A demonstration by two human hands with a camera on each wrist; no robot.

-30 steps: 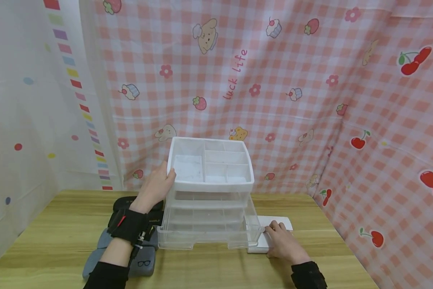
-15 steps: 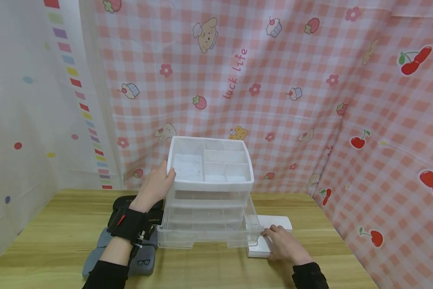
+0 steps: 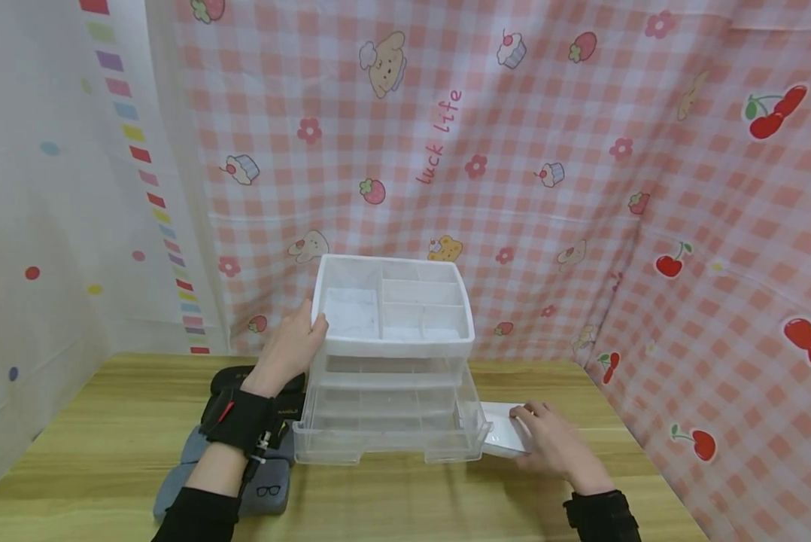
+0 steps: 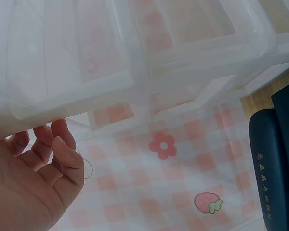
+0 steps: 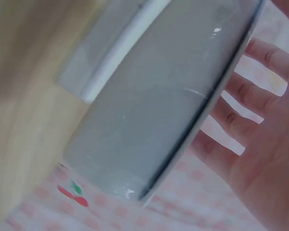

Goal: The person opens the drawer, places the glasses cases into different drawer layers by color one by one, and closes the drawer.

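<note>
My left hand (image 3: 287, 350) grips the left rim of a white plastic drawer organizer (image 3: 392, 348), whose top tray is divided into several compartments. Its clear lowest drawer (image 3: 392, 444) is pulled out toward me. In the left wrist view, the fingers of my left hand (image 4: 43, 168) curl at the organizer's edge (image 4: 86, 103). Right of the drawer, my right hand (image 3: 557, 444) holds a glossy white glasses case (image 3: 503, 429). The right wrist view shows this case (image 5: 144, 96) tilted, a dark seam along its side, with the fingers of my right hand (image 5: 260, 110) against that edge.
Grey glasses cases (image 3: 259, 485) and black ones (image 3: 229, 380) lie left of the organizer, partly under my left forearm. Beside the held case, the right wrist view has a pale straight-edged piece (image 5: 111, 62). A checked cloth (image 3: 405, 150) hangs behind the wooden table (image 3: 372, 512).
My right hand has moved right and slightly away from me, taking the front white glasses case with it from beside the drawer's corner. My left hand and the organizer stay put.
</note>
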